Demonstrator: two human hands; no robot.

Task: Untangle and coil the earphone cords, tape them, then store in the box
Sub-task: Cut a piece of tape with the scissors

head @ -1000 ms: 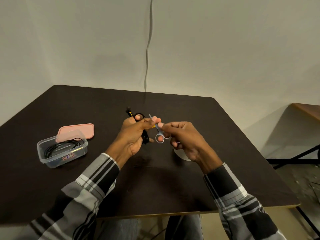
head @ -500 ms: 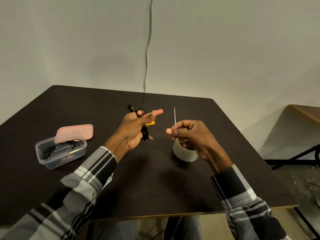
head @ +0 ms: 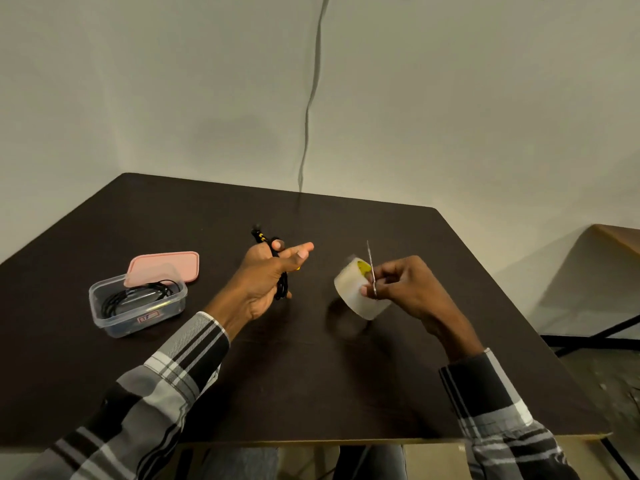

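My right hand (head: 401, 285) has drawn the tape roll (head: 358, 292) and scissors (head: 372, 271) away toward the counter's (head: 311, 375) right edge, freeing my left hand (head: 266, 275), which grips the coiled earphone cord (head: 282, 285) mid-counter, the box (head: 138, 303) waiting open near the left edge.

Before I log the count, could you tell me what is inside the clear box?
A coil of black earphone cord lies inside the clear box; its earbuds and any tape cannot be made out.

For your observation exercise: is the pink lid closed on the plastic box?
No, the pink lid lies behind the open plastic box.
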